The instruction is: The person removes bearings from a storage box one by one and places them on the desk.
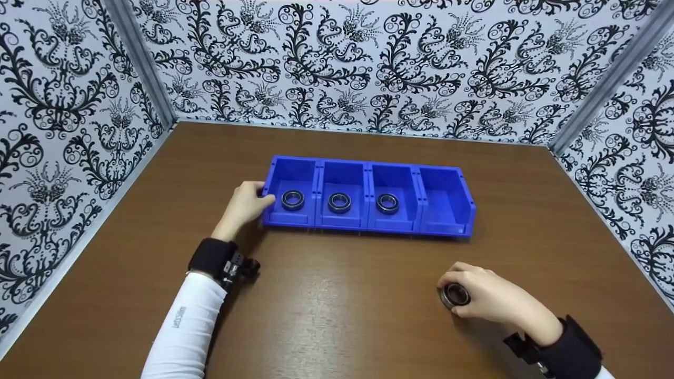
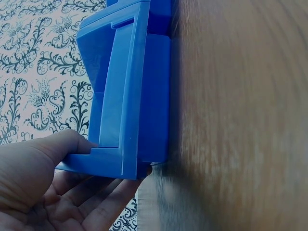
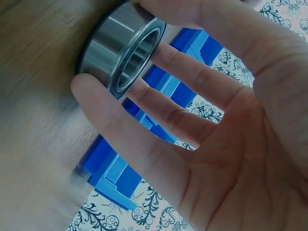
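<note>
A blue bin [image 1: 445, 202] with several compartments in a row stands on the table. Ball bearings lie in three of them: a left bearing [image 1: 293, 200], a middle bearing [image 1: 339, 202] and a third bearing [image 1: 387, 203]; the rightmost compartment holds none. My left hand [image 1: 245, 202] grips the bin's left end wall, thumb over the rim, as the left wrist view shows up close. To the front right, my right hand [image 1: 487, 295] holds another bearing [image 3: 113, 45] between thumb and fingers, at or just above the table; contact cannot be told.
The brown table [image 1: 337, 300] is bounded by patterned wall panels [image 1: 337, 68] at the back and both sides. Grey metal posts [image 1: 139, 63] stand at the back corners. Each wrist wears a black strap with a camera [image 1: 239, 266].
</note>
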`<action>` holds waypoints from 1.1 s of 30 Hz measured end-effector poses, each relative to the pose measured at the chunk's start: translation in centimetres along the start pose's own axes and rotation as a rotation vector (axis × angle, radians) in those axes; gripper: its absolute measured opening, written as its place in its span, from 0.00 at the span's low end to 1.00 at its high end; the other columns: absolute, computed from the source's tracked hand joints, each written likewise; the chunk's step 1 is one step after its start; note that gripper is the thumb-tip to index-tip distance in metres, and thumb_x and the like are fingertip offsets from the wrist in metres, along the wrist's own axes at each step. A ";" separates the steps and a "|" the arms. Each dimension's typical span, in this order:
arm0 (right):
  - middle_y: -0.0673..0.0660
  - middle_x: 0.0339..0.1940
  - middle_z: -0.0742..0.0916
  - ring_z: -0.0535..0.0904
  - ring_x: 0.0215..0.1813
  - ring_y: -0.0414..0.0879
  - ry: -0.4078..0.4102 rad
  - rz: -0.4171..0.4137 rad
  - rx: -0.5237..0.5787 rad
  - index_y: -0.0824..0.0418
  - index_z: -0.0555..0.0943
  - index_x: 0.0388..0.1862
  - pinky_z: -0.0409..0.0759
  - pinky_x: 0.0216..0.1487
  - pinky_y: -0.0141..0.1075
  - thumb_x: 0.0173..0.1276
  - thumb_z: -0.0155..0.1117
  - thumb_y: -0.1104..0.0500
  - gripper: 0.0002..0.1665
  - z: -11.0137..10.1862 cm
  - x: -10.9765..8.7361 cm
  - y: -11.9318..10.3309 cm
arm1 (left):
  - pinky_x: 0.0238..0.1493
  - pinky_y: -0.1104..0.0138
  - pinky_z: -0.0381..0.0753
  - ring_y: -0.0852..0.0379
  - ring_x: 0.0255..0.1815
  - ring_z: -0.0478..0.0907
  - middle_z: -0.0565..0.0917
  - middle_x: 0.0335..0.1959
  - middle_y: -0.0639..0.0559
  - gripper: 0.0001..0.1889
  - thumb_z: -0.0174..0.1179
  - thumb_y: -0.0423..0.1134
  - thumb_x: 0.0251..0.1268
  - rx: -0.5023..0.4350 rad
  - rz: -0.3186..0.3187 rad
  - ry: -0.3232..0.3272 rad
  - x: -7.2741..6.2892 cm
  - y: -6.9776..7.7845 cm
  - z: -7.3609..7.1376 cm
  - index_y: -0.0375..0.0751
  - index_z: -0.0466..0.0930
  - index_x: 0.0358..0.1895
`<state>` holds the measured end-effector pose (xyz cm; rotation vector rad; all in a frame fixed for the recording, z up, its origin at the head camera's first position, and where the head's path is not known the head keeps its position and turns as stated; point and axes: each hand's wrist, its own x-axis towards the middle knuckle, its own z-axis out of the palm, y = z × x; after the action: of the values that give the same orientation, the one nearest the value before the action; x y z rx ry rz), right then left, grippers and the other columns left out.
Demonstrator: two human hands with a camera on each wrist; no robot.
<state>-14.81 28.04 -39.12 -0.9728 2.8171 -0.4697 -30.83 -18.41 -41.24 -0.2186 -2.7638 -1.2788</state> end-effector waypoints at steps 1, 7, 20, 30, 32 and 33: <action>0.49 0.43 0.82 0.80 0.43 0.47 0.003 -0.001 0.000 0.56 0.85 0.47 0.80 0.41 0.45 0.50 0.78 0.63 0.23 0.0 0.0 0.0 | 0.49 0.53 0.78 0.47 0.39 0.78 0.85 0.40 0.38 0.18 0.58 0.31 0.61 -0.001 -0.002 -0.001 0.0 0.0 0.0 0.26 0.84 0.53; 0.49 0.43 0.82 0.80 0.42 0.46 0.016 0.003 -0.002 0.55 0.84 0.46 0.80 0.41 0.44 0.49 0.79 0.63 0.23 0.2 -0.1 0.0 | 0.49 0.53 0.78 0.48 0.39 0.78 0.85 0.41 0.38 0.18 0.58 0.31 0.62 -0.009 0.001 -0.003 0.1 0.1 0.0 0.26 0.83 0.54; 0.47 0.42 0.81 0.80 0.42 0.45 0.025 0.004 0.000 0.53 0.84 0.46 0.79 0.40 0.44 0.49 0.79 0.63 0.23 0.4 -0.2 0.1 | 0.46 0.56 0.76 0.48 0.37 0.77 0.85 0.37 0.42 0.18 0.57 0.32 0.60 0.003 -0.005 0.007 0.0 0.2 -0.1 0.27 0.85 0.51; 0.48 0.42 0.80 0.79 0.42 0.46 0.017 0.013 0.011 0.54 0.84 0.47 0.79 0.40 0.44 0.50 0.80 0.62 0.23 0.4 -0.1 0.2 | 0.49 0.54 0.77 0.48 0.39 0.78 0.86 0.42 0.38 0.20 0.57 0.31 0.62 -0.010 -0.013 -0.005 -0.2 0.2 -0.1 0.26 0.83 0.55; 0.48 0.42 0.80 0.80 0.42 0.46 0.020 0.012 0.015 0.54 0.84 0.47 0.79 0.40 0.43 0.50 0.80 0.62 0.23 0.4 -0.2 0.3 | 0.49 0.54 0.77 0.48 0.39 0.78 0.86 0.42 0.38 0.20 0.57 0.31 0.62 -0.012 -0.013 -0.007 -0.2 0.2 -0.1 0.26 0.82 0.56; 0.48 0.42 0.80 0.80 0.42 0.47 0.021 0.011 0.016 0.54 0.84 0.47 0.79 0.40 0.43 0.50 0.80 0.62 0.23 0.4 -0.2 0.3 | 0.49 0.54 0.77 0.48 0.39 0.78 0.86 0.43 0.37 0.20 0.57 0.31 0.63 -0.012 -0.015 -0.008 -0.2 0.3 -0.1 0.26 0.82 0.56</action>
<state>-14.75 28.25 -39.63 -0.9550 2.8309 -0.5038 -30.57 -18.34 -40.98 -0.2049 -2.7707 -1.3011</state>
